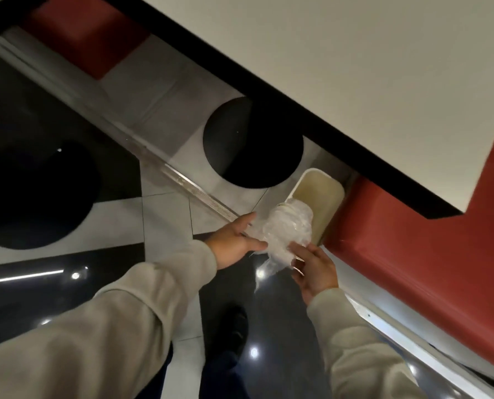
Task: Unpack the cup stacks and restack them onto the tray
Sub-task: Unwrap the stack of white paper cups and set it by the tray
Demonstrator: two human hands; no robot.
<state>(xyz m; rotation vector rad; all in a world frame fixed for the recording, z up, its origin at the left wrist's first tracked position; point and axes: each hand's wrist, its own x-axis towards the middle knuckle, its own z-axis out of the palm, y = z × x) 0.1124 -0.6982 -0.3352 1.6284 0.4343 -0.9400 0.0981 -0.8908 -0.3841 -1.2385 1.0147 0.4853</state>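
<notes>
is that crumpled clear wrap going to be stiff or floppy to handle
Probably floppy: the plastic wrap is crumpled and a thin tail hangs limp below it. Likely very light, since the left hand and right hand hold it with fingers only. It may cling rather than drop into the bin.

Crumpled clear plastic wrapper [283, 237], bunched into a loose whitish wad, glossy and creased. Held in the air between left hand [234, 244] and right hand [312, 269], tilted, with the upper end over the open mouth of a cream bin [326, 191]. Thin twisted tail trailing down from the lower end. Pale ringed edges at the upper end, possibly cup rims inside, too blurred to tell. Left fingers laid fairly straight along one side, right fingers bent round the lower end.
</notes>
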